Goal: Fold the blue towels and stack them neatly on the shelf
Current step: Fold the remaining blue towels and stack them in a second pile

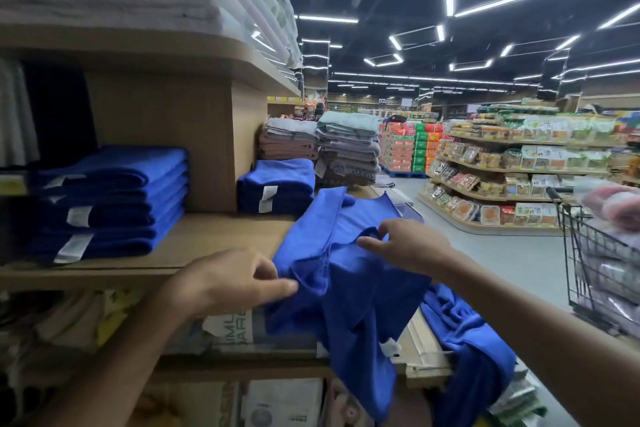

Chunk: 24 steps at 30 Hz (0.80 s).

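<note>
Blue towel (353, 291): lies between the two hands, its far part spread on the shelf board and the rest hanging over the front edge below them.
Left hand (239, 282): thumb and forefinger pinch a turned-over hem at the towel's near left side.
Right hand (410, 243): fingertips nip the upper edge of the same fold, apart from the left hand and a little beyond it.
Why held so: two pinches along one edge keep it taut and straight, probably so it can be carried across for an even fold. The board serves as a folding surface.
Shelf (207, 239): bare wood just beyond the left hand, likely where the folded piece will go.
Second loose towel (467, 340): crumpled below the right forearm, waiting unfolded.
Tall folded stack (114, 198): well left of the left hand, folded edges and white labels facing out, the pattern to match.
Small folded stack (277, 189): beyond both hands, past the wooden divider.
Grey and brown towel piles (346, 149): farther beyond the small stack.
Wire cart (595, 253): off to the right of the right arm, holding wrapped goods.
</note>
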### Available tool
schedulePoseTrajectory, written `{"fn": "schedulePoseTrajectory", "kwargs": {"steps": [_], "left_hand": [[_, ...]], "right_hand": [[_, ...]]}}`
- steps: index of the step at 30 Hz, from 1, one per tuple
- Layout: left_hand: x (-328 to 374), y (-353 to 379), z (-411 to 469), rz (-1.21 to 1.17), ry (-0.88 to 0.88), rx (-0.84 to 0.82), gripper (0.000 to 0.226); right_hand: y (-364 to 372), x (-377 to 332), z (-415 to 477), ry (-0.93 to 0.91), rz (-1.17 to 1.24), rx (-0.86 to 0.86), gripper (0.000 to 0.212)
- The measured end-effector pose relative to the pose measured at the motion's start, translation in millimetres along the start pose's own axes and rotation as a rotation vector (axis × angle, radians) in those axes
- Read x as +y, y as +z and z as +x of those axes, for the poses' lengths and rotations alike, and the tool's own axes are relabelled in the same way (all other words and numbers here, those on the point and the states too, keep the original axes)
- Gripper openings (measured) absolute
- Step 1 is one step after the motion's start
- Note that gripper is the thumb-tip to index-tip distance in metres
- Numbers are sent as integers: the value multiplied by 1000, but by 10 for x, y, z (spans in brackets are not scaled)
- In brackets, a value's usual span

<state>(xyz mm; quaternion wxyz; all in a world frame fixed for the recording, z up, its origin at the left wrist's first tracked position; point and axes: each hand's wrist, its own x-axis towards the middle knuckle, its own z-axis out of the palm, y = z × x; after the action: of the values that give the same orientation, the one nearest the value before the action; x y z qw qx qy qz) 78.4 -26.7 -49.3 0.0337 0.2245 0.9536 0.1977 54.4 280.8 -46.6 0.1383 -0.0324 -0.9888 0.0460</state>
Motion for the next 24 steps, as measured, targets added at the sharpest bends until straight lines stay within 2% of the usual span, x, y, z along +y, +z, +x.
{"fn": "schedulePoseTrajectory", "kwargs": {"steps": [2,4,5,8,11,13,17,22,24], "left_hand": [[86,-35,200,-72,64,212,57],[222,-12,504,-114,112,480,41],[296,14,663,-123,111,534,32],[450,102,1151,-78,37,448,20],[482,170,1493,91,-96,286,35],[465,195,1616,187,-145,252,29],[393,130,1667,180,-135,315,18],[92,-248,1258,-136,-53,494,25],[-151,-349,1027,-125,-99,518,27]], "right_hand": [[85,-17,65,0,66,17,42],[172,-67,77,-73,274,66,29],[227,-95,62,-105,391,130,26],[375,-120,5,-173,576,307,33],[414,-79,11,-203,526,239,38],[413,-60,39,-205,511,212,37],[431,-56,60,-231,524,203,38],[411,-35,69,-276,595,179,45],[397,-33,63,-320,658,170,48]]}}
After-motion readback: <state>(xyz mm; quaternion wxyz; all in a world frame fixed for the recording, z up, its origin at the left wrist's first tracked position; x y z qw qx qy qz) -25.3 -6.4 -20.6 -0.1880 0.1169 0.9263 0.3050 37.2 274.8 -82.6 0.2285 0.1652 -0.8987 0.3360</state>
